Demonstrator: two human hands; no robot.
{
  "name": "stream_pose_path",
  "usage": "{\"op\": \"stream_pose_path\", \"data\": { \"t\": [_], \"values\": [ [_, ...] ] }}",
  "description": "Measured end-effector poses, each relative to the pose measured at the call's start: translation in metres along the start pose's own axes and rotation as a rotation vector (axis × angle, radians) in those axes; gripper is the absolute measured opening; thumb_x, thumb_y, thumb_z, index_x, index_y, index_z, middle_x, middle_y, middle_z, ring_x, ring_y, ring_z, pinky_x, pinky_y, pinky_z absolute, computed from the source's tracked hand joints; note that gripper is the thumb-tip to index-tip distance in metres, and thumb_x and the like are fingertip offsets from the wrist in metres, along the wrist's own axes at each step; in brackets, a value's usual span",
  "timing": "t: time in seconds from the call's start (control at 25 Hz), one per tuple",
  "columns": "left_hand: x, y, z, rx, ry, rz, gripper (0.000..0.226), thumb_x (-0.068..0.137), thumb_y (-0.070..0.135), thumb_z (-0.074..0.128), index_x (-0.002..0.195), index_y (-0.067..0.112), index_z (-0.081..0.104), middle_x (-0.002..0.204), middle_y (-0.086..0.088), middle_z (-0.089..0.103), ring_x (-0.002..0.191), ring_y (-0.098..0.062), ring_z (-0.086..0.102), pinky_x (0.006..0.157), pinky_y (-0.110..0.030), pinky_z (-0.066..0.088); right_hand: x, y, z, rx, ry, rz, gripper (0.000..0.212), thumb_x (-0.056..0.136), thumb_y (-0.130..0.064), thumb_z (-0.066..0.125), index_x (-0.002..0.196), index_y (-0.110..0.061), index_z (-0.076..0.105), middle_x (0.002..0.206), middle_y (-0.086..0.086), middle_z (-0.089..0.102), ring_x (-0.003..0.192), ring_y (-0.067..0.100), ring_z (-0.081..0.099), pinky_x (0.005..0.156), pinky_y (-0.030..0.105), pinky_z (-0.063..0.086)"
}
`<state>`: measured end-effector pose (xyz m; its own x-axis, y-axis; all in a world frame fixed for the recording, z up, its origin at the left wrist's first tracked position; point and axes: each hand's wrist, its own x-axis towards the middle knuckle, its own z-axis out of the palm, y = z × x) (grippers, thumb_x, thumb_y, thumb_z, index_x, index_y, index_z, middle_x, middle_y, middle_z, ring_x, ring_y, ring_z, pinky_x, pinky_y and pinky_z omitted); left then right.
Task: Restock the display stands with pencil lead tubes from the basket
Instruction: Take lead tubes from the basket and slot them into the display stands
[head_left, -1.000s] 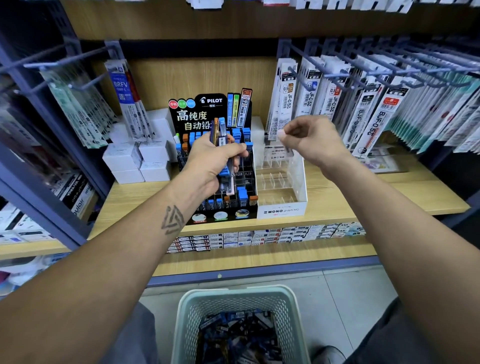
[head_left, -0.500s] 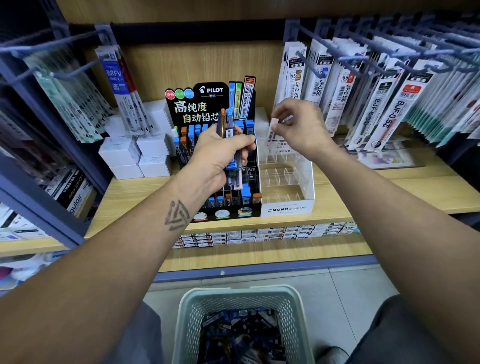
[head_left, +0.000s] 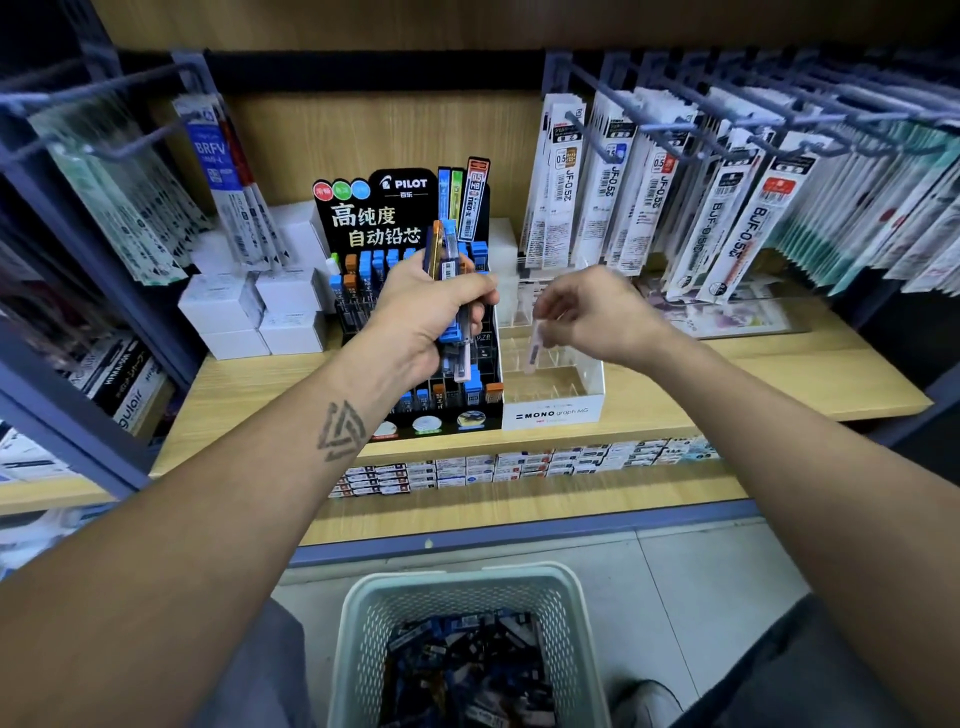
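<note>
**Over the clear stand: one tube pinched, a bundle gripped**

Above the white-fronted clear acrylic stand (head_left: 553, 387), the right hand (head_left: 597, 317) pinches one pale, slim lead tube (head_left: 533, 349) hanging end-down; motion blur hides its label. Left hand (head_left: 426, 317) is curled tight around a bundle of tubes (head_left: 451, 270), blue, amber and clear plastic, count unclear, held in front of the black stepped Pilot stand (head_left: 410, 218), partly blocking its slots. Both stands sit on the wooden shelf (head_left: 779, 384). Perforated pale plastic basket (head_left: 363, 623) below on the floor, cut off by the frame edge, holds a dark jumble of packs, hard to make out. Hanging refill packs (head_left: 727, 208) on the right are blurred.
</note>
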<state>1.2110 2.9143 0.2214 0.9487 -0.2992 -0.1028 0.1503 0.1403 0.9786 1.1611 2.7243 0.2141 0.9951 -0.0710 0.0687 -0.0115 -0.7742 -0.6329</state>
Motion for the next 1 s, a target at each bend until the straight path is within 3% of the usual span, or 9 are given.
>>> {"op": "stream_pose_path", "data": {
  "t": [0.12,0.28,0.48,0.6,0.8,0.92,1.0],
  "values": [
    [-0.003,0.0,0.001,0.006,-0.013,0.011,0.025,0.085,-0.006,0.07,0.094,0.01,0.054,0.072,-0.018,0.068,0.048,-0.017,0.053,0.046,-0.026,0.042,-0.002,0.0,0.019,-0.094,-0.01,-0.033,0.014,0.084,-0.005,0.076,0.096,-0.014,0.075,0.083,-0.001,0.075,0.075,0.011,0.071,0.079,0.028,0.058],
    [-0.006,0.0,-0.001,0.018,-0.033,0.002,0.025,0.085,-0.006,0.07,0.095,0.01,0.054,0.072,-0.018,0.068,0.048,-0.016,0.053,0.045,-0.025,0.043,-0.004,-0.001,0.041,-0.157,0.024,-0.03,0.019,0.083,-0.007,0.076,0.101,-0.013,0.078,0.086,0.0,0.073,0.08,0.012,0.065,0.067,0.013,0.041],
    [-0.007,0.001,-0.009,0.042,-0.028,-0.005,0.026,0.085,-0.005,0.072,0.1,0.008,0.055,0.075,-0.019,0.068,0.049,-0.017,0.053,0.046,-0.026,0.043,-0.007,-0.001,0.058,-0.241,0.046,0.001,0.016,0.085,-0.011,0.076,0.099,-0.017,0.078,0.095,0.008,0.075,0.088,0.024,0.068,0.083,0.032,0.056],
    [-0.008,0.001,-0.011,0.039,-0.031,0.0,0.026,0.084,-0.005,0.072,0.099,0.008,0.056,0.074,-0.019,0.068,0.049,-0.017,0.052,0.046,-0.026,0.043,-0.01,0.0,0.063,-0.28,0.083,0.035,0.006,0.089,-0.012,0.071,0.095,-0.015,0.071,0.093,0.01,0.071,0.087,0.028,0.065,0.08,0.039,0.057],
    [-0.01,-0.002,-0.014,0.037,-0.03,-0.013,0.025,0.085,-0.005,0.072,0.1,0.007,0.057,0.073,-0.019,0.068,0.048,-0.017,0.053,0.046,-0.026,0.044,-0.012,-0.005,0.07,-0.295,0.114,0.055,0.014,0.09,-0.011,0.07,0.091,-0.014,0.056,0.087,0.01,0.064,0.081,0.032,0.062,0.07,0.039,0.054],
    [-0.009,-0.003,-0.013,-0.012,-0.012,-0.035,0.023,0.085,-0.005,0.072,0.098,0.006,0.057,0.071,-0.017,0.067,0.048,-0.017,0.052,0.046,-0.025,0.043,-0.013,-0.017,0.059,-0.387,0.179,0.06,0.011,0.09,-0.006,0.065,0.091,-0.016,0.061,0.087,0.008,0.065,0.084,0.031,0.063,0.067,0.034,0.049],
    [-0.009,-0.002,-0.011,-0.099,0.005,-0.059,0.019,0.086,-0.005,0.071,0.089,0.008,0.058,0.067,-0.014,0.064,0.047,-0.016,0.051,0.045,-0.024,0.041,-0.014,-0.033,0.044,-0.126,0.221,0.067,0.015,0.088,-0.002,0.062,0.087,-0.018,0.063,0.084,0.007,0.071,0.076,0.025,0.068,0.064,0.035,0.053]
  ]
}}
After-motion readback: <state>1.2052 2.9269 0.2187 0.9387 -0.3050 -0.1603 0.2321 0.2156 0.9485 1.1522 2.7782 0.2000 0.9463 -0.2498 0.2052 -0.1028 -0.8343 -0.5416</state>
